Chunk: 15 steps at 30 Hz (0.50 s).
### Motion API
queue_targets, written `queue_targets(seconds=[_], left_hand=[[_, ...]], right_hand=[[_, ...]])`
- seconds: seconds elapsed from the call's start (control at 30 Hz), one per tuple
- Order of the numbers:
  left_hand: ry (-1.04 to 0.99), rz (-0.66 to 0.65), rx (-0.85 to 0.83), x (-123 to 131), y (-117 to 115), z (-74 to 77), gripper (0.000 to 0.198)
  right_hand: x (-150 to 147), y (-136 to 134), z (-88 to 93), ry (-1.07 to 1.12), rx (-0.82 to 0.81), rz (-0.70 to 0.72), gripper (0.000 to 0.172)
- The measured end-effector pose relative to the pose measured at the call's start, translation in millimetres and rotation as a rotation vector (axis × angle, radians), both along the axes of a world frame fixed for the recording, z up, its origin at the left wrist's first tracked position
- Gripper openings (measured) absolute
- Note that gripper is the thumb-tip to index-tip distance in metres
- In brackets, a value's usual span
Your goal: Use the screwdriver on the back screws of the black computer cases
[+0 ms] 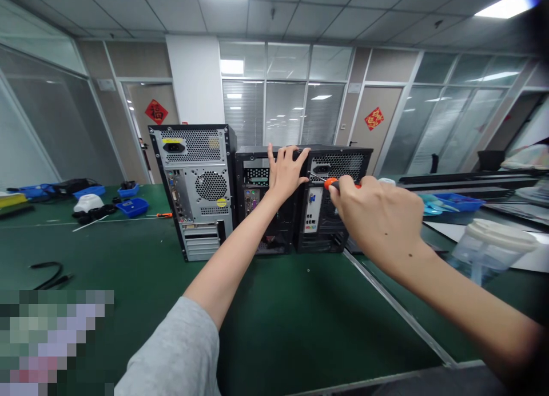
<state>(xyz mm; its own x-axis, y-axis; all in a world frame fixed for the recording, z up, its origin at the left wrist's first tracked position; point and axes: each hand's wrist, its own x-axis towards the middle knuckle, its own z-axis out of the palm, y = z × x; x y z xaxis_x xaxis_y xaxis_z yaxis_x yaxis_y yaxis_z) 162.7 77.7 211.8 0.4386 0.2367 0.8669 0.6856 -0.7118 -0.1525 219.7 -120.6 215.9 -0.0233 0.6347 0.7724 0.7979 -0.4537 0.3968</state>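
Three desktop computer cases stand in a row with their back panels toward me. The tall left case (192, 178) has a silver back with a round fan grille. My left hand (283, 170) rests with spread fingers at the top edges of the black middle case (253, 178) and the black right case (326, 236). In my right hand (373, 213) is a screwdriver (331, 183) with an orange and dark handle. Its thin shaft points left, toward the upper left edge of the right case's back. I cannot tell whether the tip touches a screw.
Blue trays (132, 207) and a black cable (51, 276) lie on the green table (274, 339) at left, with an orange-handled tool (164, 216) nearby. At right are a lidded clear plastic cup (493, 250) and another blue tray (458, 202). A metal strip (398, 310) crosses the tabletop.
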Motion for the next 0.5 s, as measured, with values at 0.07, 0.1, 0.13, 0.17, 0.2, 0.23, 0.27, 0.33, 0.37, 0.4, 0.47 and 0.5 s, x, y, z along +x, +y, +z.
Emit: queue_targets(seconds=[0.07,0.1,0.13,0.17,0.2,0.23,0.27,0.33,0.37,0.4,0.47,0.5], left_hand=[[0.001,-0.001,0.000,-0.2,-0.3,0.0,0.071],[0.002,-0.001,-0.002,-0.2,-0.6,0.1,0.071],[0.003,0.000,-0.005,-0.3,-1.0,0.2,0.070],[0.004,0.000,-0.008,-0.4,-1.3,0.3,0.070],[0.006,0.000,-0.013,-0.5,-1.7,0.4,0.071],[0.009,-0.001,-0.019,-0.6,-2.0,0.5,0.071],[0.012,-0.002,-0.025,-0.7,-2.3,0.6,0.072],[0.018,-0.003,-0.034,-0.9,-2.4,0.7,0.073],[0.020,-0.003,-0.034,-0.9,-2.4,0.7,0.073],[0.020,-0.002,-0.031,-1.0,-2.2,0.8,0.073],[0.017,0.001,-0.019,-1.0,-1.8,0.8,0.072],[0.015,0.002,-0.013,-1.0,-1.6,0.8,0.072]], right_hand=[[0.2,1.0,-0.9,0.039,0.022,-0.003,0.031],[0.7,1.7,-1.2,0.061,0.037,-0.011,0.033],[1.4,2.4,-1.5,0.083,0.050,-0.021,0.034],[2.2,3.2,-1.6,0.103,0.060,-0.032,0.035],[3.2,3.9,-1.6,0.122,0.065,-0.041,0.036],[4.2,4.5,-1.5,0.140,0.066,-0.049,0.036],[5.1,5.0,-1.3,0.156,0.064,-0.053,0.036],[6.7,5.3,-1.0,0.181,0.060,-0.052,0.036],[7.2,5.2,-1.0,0.187,0.056,-0.045,0.036],[7.7,4.8,-1.1,0.187,0.046,-0.033,0.036],[8.5,3.5,-1.7,0.164,0.008,-0.003,0.033],[9.0,2.7,-2.0,0.145,-0.014,0.008,0.029]])
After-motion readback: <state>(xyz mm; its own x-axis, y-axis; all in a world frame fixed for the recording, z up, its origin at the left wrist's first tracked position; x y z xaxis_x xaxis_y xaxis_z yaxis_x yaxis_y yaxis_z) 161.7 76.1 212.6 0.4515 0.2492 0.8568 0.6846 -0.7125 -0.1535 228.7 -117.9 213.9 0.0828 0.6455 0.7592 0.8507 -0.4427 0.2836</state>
